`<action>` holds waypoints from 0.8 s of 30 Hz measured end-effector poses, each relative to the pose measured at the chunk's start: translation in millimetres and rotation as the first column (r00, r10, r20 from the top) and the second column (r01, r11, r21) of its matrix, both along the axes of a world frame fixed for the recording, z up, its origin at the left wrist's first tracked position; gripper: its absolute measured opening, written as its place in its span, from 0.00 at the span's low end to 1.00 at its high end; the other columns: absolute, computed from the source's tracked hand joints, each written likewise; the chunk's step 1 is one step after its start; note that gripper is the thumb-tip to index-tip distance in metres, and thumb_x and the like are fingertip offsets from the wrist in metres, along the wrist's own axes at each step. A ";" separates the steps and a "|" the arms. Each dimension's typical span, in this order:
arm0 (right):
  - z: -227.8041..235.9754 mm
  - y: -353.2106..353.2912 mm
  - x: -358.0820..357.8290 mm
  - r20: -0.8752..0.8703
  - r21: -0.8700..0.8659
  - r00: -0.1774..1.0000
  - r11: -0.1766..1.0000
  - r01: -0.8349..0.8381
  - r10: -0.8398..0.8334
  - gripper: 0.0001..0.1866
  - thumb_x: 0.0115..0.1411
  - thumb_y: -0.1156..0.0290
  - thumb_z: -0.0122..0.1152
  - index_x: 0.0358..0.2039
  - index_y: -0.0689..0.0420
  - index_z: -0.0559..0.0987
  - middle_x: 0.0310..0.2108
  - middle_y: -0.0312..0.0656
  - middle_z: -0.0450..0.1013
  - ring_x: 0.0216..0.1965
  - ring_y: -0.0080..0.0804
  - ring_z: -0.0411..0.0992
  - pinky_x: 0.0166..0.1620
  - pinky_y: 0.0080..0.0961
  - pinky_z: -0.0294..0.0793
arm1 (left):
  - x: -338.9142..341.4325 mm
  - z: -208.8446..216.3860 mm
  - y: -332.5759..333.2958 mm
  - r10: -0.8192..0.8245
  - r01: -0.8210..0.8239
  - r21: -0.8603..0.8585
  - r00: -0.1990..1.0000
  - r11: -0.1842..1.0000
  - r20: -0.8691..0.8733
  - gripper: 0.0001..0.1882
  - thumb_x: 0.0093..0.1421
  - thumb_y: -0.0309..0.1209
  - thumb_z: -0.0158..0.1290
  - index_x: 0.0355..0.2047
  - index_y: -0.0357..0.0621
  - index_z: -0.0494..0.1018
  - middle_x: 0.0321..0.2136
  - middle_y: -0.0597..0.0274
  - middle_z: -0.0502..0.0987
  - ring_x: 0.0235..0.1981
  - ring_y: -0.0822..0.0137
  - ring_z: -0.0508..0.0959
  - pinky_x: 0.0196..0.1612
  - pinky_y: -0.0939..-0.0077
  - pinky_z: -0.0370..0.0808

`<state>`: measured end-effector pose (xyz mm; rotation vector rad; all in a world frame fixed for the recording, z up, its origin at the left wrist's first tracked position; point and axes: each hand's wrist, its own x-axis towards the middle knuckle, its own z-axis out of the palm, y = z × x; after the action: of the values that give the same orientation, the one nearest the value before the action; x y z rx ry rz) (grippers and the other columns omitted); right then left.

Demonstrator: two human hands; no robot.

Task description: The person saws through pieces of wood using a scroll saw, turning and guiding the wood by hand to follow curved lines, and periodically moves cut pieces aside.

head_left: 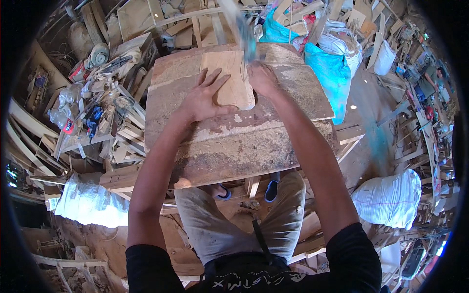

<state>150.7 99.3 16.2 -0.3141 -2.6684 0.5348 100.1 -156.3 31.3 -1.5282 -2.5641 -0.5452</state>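
On a worn wooden worktop [234, 146] lies a pale, flat wooden board [237, 88] with a rounded near end. My left hand [202, 100] rests on its left side, fingers spread and pressing the board flat without gripping it. At the board's right edge my right hand [262, 79] is closed in a fist. A long bluish-grey tool [246, 41], smeared by motion, reaches from just beyond this fist toward the top of the view. Its exact kind cannot be made out, and my fingers hide its near end.
Sawdust covers much of the worktop. Wood scraps and a plastic bottle [62, 122] are piled at left. A turquoise sack [332, 78] stands against the worktop's right side, with a white sack [388, 198] on the floor at right. Another person [432, 80] is at far right.
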 end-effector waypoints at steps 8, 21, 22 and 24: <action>-5.6 6.5 -6.3 0.036 0.051 0.999 0.998 -0.038 0.036 0.24 0.77 0.60 0.40 0.50 0.67 0.81 0.56 0.66 0.76 0.59 0.64 0.74 0.65 0.55 0.70 | -2.1 2.6 1.0 0.012 -0.011 -0.028 1.000 1.000 0.026 0.58 0.50 0.63 0.71 0.77 0.62 0.60 0.79 0.52 0.53 0.79 0.33 0.48 0.78 0.41 0.57; 9.3 1.3 -4.0 0.109 0.012 0.994 1.000 0.014 -0.016 0.24 0.76 0.61 0.42 0.56 0.65 0.80 0.61 0.60 0.75 0.64 0.59 0.72 0.71 0.51 0.64 | -8.5 4.4 3.5 -0.012 0.012 -0.014 1.000 1.000 0.009 0.57 0.50 0.63 0.71 0.77 0.62 0.60 0.79 0.53 0.55 0.79 0.34 0.49 0.78 0.41 0.57; 10.9 -2.2 -3.4 0.123 -0.010 0.992 0.999 0.032 -0.030 0.24 0.76 0.60 0.42 0.56 0.65 0.80 0.60 0.61 0.76 0.63 0.60 0.72 0.71 0.51 0.64 | -9.8 2.8 2.0 -0.009 0.009 -0.016 1.000 1.000 0.007 0.57 0.50 0.63 0.71 0.77 0.62 0.60 0.79 0.53 0.55 0.79 0.34 0.49 0.78 0.41 0.57; 12.3 -5.6 -0.9 0.152 -0.051 0.986 0.996 0.072 -0.064 0.24 0.76 0.60 0.42 0.56 0.64 0.80 0.59 0.61 0.76 0.63 0.60 0.73 0.71 0.51 0.64 | -11.3 1.3 1.5 -0.008 0.008 -0.017 1.000 1.000 0.003 0.58 0.50 0.63 0.71 0.77 0.62 0.60 0.79 0.53 0.55 0.79 0.34 0.49 0.78 0.41 0.57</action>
<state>149.8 93.7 28.5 -0.4779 -2.7784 0.5878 88.8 -154.8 32.6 -1.5452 -2.5725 -0.5277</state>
